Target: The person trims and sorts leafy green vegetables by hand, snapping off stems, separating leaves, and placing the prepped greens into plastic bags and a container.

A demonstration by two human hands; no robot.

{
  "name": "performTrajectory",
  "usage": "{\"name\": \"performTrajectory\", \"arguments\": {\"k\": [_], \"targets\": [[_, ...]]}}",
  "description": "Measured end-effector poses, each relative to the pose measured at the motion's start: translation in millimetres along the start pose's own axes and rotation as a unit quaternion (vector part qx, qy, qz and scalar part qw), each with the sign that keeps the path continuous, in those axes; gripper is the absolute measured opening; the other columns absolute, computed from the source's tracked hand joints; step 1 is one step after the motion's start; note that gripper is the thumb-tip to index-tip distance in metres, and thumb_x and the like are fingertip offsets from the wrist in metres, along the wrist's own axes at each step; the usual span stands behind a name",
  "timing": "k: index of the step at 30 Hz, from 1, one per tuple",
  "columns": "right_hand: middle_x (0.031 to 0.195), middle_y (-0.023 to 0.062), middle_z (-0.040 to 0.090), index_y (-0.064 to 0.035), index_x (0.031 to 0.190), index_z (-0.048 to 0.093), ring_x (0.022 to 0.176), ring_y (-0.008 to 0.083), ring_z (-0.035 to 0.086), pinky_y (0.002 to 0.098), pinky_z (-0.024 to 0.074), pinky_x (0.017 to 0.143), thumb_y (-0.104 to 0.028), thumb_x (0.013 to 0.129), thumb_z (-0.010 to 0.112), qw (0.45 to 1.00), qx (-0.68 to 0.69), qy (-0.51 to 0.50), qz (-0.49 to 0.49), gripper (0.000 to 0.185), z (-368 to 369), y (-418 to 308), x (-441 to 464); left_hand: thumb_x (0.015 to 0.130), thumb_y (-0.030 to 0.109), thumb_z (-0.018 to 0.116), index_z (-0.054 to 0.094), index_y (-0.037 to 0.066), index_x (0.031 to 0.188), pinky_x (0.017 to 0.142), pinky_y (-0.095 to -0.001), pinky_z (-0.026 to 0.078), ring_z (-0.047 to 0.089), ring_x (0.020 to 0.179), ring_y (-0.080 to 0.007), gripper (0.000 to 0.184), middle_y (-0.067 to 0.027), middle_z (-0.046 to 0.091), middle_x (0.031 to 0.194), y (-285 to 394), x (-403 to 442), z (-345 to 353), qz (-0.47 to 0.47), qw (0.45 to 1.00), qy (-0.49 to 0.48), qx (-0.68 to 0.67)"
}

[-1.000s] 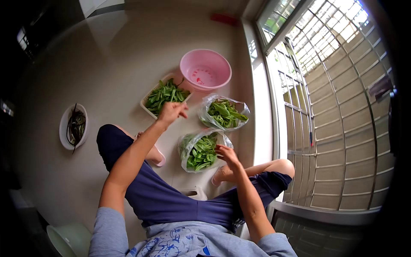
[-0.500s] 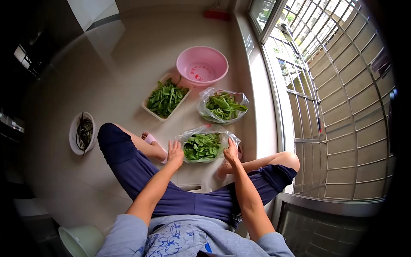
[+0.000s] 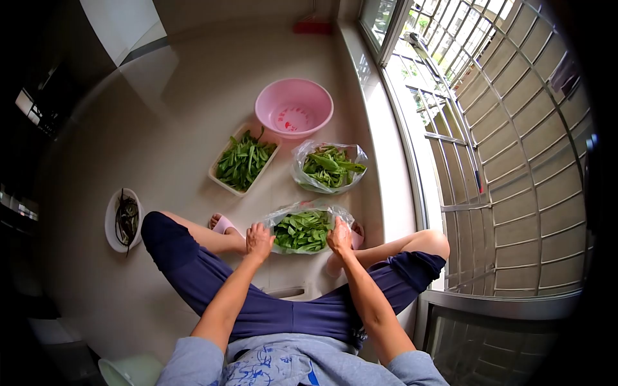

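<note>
Between my feet lies a clear plastic bag (image 3: 283, 211) full of green leaves (image 3: 301, 230). My left hand (image 3: 260, 240) is at the bag's left edge, its fingers curled on the plastic. At the right edge my right hand (image 3: 340, 237) pinches the plastic, close beside the leaves. A second clear bag (image 3: 300, 154) with leafy greens (image 3: 328, 166) sits just beyond. To its left is a cream rectangular tray (image 3: 225, 185) holding more greens (image 3: 244, 159). A pink basin (image 3: 270, 109) stands behind them, with no greens visible inside.
A white oval basket (image 3: 114, 240) with dark, thin stalks (image 3: 126, 217) is on the floor at the left. A pale green bucket (image 3: 132, 372) stands at the lower left. Along the right run a ledge (image 3: 394, 186) and a barred window. A red object (image 3: 312, 27) lies far back.
My left hand has come from near the tray to the near bag's left edge, and my right hand has closed on its right edge. The bag's opening is spread wider.
</note>
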State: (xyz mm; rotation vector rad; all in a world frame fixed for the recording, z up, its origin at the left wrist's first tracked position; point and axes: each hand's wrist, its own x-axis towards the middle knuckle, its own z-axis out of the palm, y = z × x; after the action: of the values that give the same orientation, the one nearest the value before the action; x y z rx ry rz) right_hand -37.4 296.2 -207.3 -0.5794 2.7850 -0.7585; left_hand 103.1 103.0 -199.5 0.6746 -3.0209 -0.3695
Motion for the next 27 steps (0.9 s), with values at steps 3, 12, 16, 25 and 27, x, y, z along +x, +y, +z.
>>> {"name": "performTrajectory", "arguments": {"k": [3, 12, 16, 25, 27], "targets": [[0.095, 0.0256, 0.048, 0.0038, 0.11, 0.038, 0.087, 0.0374, 0.048, 0.0406, 0.0394, 0.077, -0.015, 0.067, 0.05, 0.999, 0.009, -0.034, 0.036, 0.049, -9.6, -17.6, 4.6, 0.064, 0.024, 0.063, 0.052, 0.004, 0.086, 0.073, -0.0348, 0.037, 0.045, 0.087, -0.0261, 0.032, -0.0105, 0.046, 0.088, 10.5, 15.5, 9.9, -0.043, 0.999, 0.011, -0.002], [0.12, 0.0268, 0.029, 0.0093, 0.121, 0.013, 0.112, 0.0353, 0.031, 0.0337, 0.0266, 0.094, -0.022, 0.065, 0.062, 0.99, -0.031, -0.093, 0.096, 0.081, -5.5, 3.0, 34.6, 0.074, 0.022, 0.05, 0.049, 0.005, 0.098, 0.076, -0.0373, 0.032, 0.048, 0.089, -0.0218, 0.029, -0.0086, 0.05, 0.098, 12.5, 36.8, 34.3, -0.118, 0.978, -0.115, 0.127], [0.119, 0.027, 0.03, 0.0107, 0.12, 0.014, 0.111, 0.0359, 0.032, 0.0345, 0.0282, 0.093, -0.027, 0.062, 0.066, 0.979, -0.067, -0.129, 0.141, 0.087, 8.0, 7.3, 40.3, 0.073, 0.015, 0.048, 0.058, 0.012, 0.084, 0.075, -0.0365, 0.032, 0.051, 0.085, -0.0203, 0.015, -0.0052, 0.058, 0.083, -3.7, 35.7, 56.7, -0.124, 0.979, -0.11, 0.122], [0.106, 0.0192, 0.043, 0.002, 0.102, 0.041, 0.095, 0.0348, 0.045, 0.0392, 0.039, 0.081, -0.018, 0.068, 0.056, 0.958, -0.104, -0.165, 0.21, 0.042, 65.0, 40.2, 62.3, 0.079, 0.015, 0.049, 0.057, 0.002, 0.086, 0.062, -0.0254, 0.043, 0.056, 0.069, -0.0148, 0.018, -0.0055, 0.059, 0.076, -30.2, 37.6, 73.5, -0.358, 0.689, -0.118, -0.619], [0.099, 0.0196, 0.049, 0.0013, 0.092, 0.05, 0.091, 0.0341, 0.048, 0.0385, 0.04, 0.079, -0.015, 0.072, 0.048, 0.964, -0.113, -0.147, 0.192, 0.026, 76.6, 53.5, 64.2, 0.08, 0.015, 0.046, 0.054, 0.002, 0.091, 0.065, -0.0258, 0.043, 0.055, 0.072, -0.0151, 0.018, -0.0058, 0.058, 0.081, -30.7, 38.0, 64.0, -0.399, 0.583, -0.133, -0.696]]}}
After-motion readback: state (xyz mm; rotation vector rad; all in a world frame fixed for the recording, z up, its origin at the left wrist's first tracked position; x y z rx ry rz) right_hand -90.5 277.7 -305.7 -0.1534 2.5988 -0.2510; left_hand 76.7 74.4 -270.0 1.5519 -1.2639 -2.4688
